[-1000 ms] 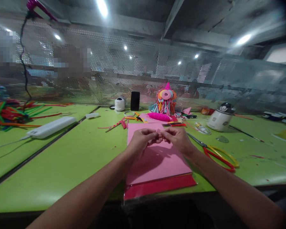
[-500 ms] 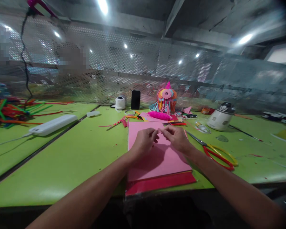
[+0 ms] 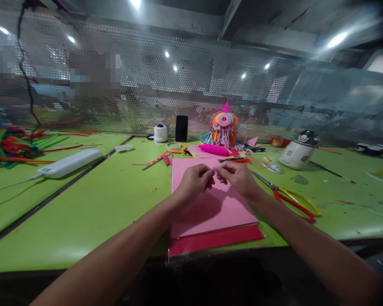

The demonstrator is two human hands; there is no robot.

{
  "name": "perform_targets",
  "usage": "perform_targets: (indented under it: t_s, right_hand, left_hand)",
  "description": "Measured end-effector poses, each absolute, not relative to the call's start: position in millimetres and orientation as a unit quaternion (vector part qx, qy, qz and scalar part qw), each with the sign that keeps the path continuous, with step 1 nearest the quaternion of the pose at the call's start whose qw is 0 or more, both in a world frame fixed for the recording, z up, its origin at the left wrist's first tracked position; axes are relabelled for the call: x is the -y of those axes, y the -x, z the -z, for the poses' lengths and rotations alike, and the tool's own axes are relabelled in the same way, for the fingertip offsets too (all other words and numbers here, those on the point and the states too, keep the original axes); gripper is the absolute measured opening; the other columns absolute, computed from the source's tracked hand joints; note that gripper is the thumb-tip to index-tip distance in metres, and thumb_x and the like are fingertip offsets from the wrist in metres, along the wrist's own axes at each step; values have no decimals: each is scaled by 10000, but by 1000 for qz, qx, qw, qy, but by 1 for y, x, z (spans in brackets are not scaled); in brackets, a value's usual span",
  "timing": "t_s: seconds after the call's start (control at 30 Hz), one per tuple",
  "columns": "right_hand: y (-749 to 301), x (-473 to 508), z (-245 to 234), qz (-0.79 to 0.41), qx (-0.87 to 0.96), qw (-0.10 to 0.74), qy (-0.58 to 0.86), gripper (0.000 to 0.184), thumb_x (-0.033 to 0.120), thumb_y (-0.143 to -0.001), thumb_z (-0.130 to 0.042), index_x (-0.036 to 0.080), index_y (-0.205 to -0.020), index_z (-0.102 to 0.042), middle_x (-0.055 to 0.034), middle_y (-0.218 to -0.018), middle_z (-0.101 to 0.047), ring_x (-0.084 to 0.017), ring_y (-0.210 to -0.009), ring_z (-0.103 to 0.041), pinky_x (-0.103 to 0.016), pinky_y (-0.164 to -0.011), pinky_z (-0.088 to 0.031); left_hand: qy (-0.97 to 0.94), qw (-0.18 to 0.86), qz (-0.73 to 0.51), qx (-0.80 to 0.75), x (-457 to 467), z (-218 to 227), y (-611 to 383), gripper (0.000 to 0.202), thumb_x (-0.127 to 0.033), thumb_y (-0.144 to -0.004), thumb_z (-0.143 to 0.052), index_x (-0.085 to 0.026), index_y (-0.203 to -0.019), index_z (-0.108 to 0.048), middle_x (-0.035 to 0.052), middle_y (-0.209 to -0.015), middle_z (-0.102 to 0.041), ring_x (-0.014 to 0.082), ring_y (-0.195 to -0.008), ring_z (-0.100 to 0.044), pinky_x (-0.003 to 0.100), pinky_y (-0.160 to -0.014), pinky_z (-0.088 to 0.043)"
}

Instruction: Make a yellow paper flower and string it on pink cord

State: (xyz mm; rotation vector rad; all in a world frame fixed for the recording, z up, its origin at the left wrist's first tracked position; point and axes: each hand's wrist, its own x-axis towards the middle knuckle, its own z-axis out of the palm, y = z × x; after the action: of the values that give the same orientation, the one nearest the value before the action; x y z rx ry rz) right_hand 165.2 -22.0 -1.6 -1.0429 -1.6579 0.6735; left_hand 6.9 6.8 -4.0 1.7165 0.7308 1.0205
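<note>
My left hand (image 3: 198, 177) and my right hand (image 3: 236, 175) meet at their fingertips above a stack of pink paper sheets (image 3: 194, 216). Thumb and forefinger are pinched together on each hand. Whatever lies between the fingertips is too small and too covered to make out. Red sheets (image 3: 217, 240) stick out under the pink stack at its near edge. To the right of my right hand lie scissors (image 3: 293, 199) with one red and one yellow handle loop, blades pointing toward the stack.
Behind the stack are a bright pink crepe roll (image 3: 214, 150), paper scraps and a fringed paper decoration (image 3: 224, 126). A phone (image 3: 181, 128) stands beside a white thread spool (image 3: 160, 133). A white power strip (image 3: 70, 162) lies left; a white bottle (image 3: 299, 151) leans right.
The fingertips stay together over the stack; a small pinkish bit that showed between them earlier is now hard to see. The whole view has shifted slightly, with tabletop things appearing higher.
</note>
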Motion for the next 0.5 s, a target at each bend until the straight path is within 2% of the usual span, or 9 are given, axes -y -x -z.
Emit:
perform_targets:
  t_s: [0.1,0.2,0.3,0.37,0.5]
  right_hand:
    - [-164,25,1,-256,677,533,438,244,368,-829,-581,143,-753,-633,5,-597,-563,-91,-507,-470,-230,-481,-389]
    - [-163,26,2,-212,686,534,446,251,371,-834,-575,147,-737,-635,12,-586,-556,-86,-491,-460,-229,-477,-380]
    - [-163,24,2,-208,711,511,437,229,360,-850,-554,152,-828,-647,2,-643,-588,-99,-544,-517,-233,-526,-417]
    - [-163,24,0,-198,721,505,431,211,338,-853,-550,152,-843,-649,-2,-661,-592,-105,-581,-531,-238,-560,-430]
    - [-164,25,-3,-162,724,515,429,205,303,-841,-566,141,-745,-647,0,-625,-570,-104,-573,-502,-236,-551,-409]
  left_hand:
    - [-688,546,-398,-266,-6,0,-6,222,-292,-841,-509,-148,-675,-537,15,-575,-585,74,-422,-465,199,-423,-346]
    - [-756,449,-391,-272,-10,-1,-2,200,-273,-846,-495,-156,-693,-548,2,-550,-577,84,-442,-497,198,-444,-360]
    - [-808,340,-386,-289,-15,-1,2,175,-207,-848,-459,-159,-724,-573,-7,-540,-575,84,-457,-508,196,-479,-372]
    - [-820,311,-385,-289,-15,-1,2,179,-183,-843,-446,-158,-732,-584,-11,-538,-570,82,-463,-505,192,-486,-367]
    - [-830,310,-367,-284,-15,-7,3,170,-228,-833,-470,-150,-757,-601,-11,-547,-573,90,-483,-515,194,-497,-375]
